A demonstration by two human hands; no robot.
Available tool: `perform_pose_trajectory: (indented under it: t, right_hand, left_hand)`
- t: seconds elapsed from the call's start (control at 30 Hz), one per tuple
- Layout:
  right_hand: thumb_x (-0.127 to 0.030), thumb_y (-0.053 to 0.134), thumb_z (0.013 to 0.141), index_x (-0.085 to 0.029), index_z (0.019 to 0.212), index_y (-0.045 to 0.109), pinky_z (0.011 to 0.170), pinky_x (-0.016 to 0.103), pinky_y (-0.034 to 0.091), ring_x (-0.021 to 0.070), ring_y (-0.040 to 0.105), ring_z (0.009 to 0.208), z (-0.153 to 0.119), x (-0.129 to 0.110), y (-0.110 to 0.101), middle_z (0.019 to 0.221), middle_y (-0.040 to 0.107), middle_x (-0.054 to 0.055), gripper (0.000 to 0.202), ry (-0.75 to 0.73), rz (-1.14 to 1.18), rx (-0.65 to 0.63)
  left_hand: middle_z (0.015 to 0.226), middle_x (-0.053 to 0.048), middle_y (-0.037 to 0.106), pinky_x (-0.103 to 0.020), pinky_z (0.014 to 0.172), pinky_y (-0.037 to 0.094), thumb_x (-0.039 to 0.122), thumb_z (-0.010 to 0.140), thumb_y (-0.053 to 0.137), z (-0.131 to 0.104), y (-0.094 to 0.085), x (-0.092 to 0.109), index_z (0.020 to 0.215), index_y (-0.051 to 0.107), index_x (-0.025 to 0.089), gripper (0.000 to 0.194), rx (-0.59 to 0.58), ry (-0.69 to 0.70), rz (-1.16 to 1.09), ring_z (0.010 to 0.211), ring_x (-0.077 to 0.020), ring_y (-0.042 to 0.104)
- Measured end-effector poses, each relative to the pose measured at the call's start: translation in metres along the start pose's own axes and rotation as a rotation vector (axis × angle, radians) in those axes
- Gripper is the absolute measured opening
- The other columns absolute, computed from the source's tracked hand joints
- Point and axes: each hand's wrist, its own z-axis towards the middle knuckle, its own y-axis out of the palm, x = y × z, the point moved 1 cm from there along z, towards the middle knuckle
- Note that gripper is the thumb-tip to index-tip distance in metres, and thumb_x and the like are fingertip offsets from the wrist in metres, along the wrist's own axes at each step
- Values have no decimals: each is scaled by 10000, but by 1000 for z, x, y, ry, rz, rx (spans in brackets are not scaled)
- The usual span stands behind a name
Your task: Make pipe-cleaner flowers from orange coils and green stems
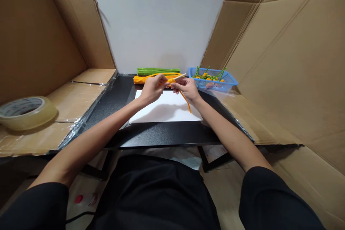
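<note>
Above a white sheet (164,109), both hands meet at an orange pipe cleaner (171,81) coiled around a thin pale stick (180,77). My left hand (156,87) pinches the coil from the left. On the other side, my right hand (187,88) has its fingers closed at the coil and stick. A loose orange end hangs below my right hand over the sheet. Behind the hands lie a bundle of orange pipe cleaners (140,79) and a green bundle (158,71).
A blue basket (229,85) with green and orange pieces stands at the back right of the black table (159,134). A roll of clear tape (45,115) lies on cardboard at the left. Cardboard walls rise on both sides.
</note>
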Motion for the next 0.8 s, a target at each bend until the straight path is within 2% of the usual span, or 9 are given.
perform_pose_trajectory:
  t: [0.1, 0.2, 0.4, 0.5, 0.67, 0.8]
  right_hand:
    - [-465, 943, 550, -164, 914, 735, 421, 200, 398, 76, 566, 478, 0, -3, -3, 654, 704, -13, 516, 37, 47, -35]
    - [-455, 947, 554, -161, 957, 728, 394, 178, 337, 69, 553, 489, 0, -5, -5, 643, 684, -18, 545, 87, 87, -91]
    - [-471, 950, 546, -186, 937, 710, 367, 162, 232, 45, 472, 488, 1, -7, -6, 657, 670, -25, 540, 138, 162, -148]
    - [-450, 952, 556, -187, 947, 701, 366, 162, 214, 40, 438, 467, 2, -8, -7, 628, 656, -31, 533, 160, 174, -153]
    - [-424, 948, 562, -187, 884, 677, 361, 183, 165, 6, 304, 381, 3, -8, -10, 586, 630, -57, 483, 190, 174, -117]
    - [-352, 913, 618, -186, 876, 682, 369, 199, 124, 4, 245, 370, 2, -7, -10, 552, 583, -73, 384, 223, 158, -114]
  left_hand:
    - [780, -77, 722, -218, 506, 360, 304, 930, 597, 5, 0, -1, 872, 606, 147, 168, -153, -94, -218, 496, -76, 484]
    - [752, -81, 686, -217, 450, 269, 350, 923, 607, 6, -1, 0, 819, 605, 141, 233, -276, -186, -399, 446, -50, 375]
    - [660, -25, 548, -220, 431, 177, 349, 907, 618, 4, -4, 2, 718, 596, 140, 283, -390, -310, -611, 421, -25, 237]
    - [692, -33, 583, -215, 430, 164, 306, 891, 647, 5, -6, 4, 737, 604, 134, 234, -378, -347, -643, 419, -20, 256]
    - [667, -29, 646, -203, 430, 170, 244, 884, 688, 7, -7, 8, 791, 585, 142, 172, -247, -375, -615, 407, -21, 319]
    - [641, -27, 661, -198, 430, 195, 242, 885, 706, 5, -3, 9, 782, 580, 142, 190, -207, -397, -597, 404, -23, 335]
